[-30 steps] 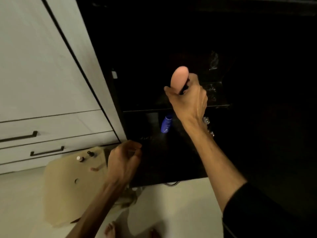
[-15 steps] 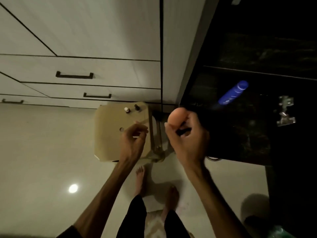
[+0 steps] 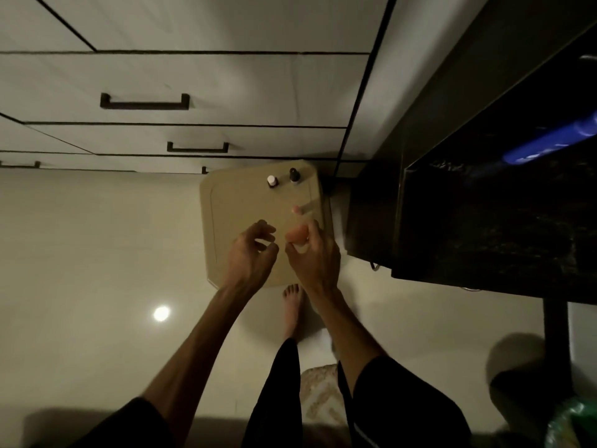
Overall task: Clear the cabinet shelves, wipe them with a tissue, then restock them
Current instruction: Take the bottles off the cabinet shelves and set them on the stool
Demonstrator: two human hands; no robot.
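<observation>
At frame centre, the right hand (image 3: 315,258) grips a peach-coloured rounded object (image 3: 296,235) above the beige stool (image 3: 226,221). Just left, the left hand (image 3: 250,253) hovers empty, fingers loosely curled.

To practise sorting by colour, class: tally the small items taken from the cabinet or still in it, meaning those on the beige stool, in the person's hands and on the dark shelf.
White-capped bottle: 1
Black-capped bottle: 1
Pink items: 2 (sponge in right hand; small item on stool)
Blue tube on shelf: 1
Total: 5
</observation>
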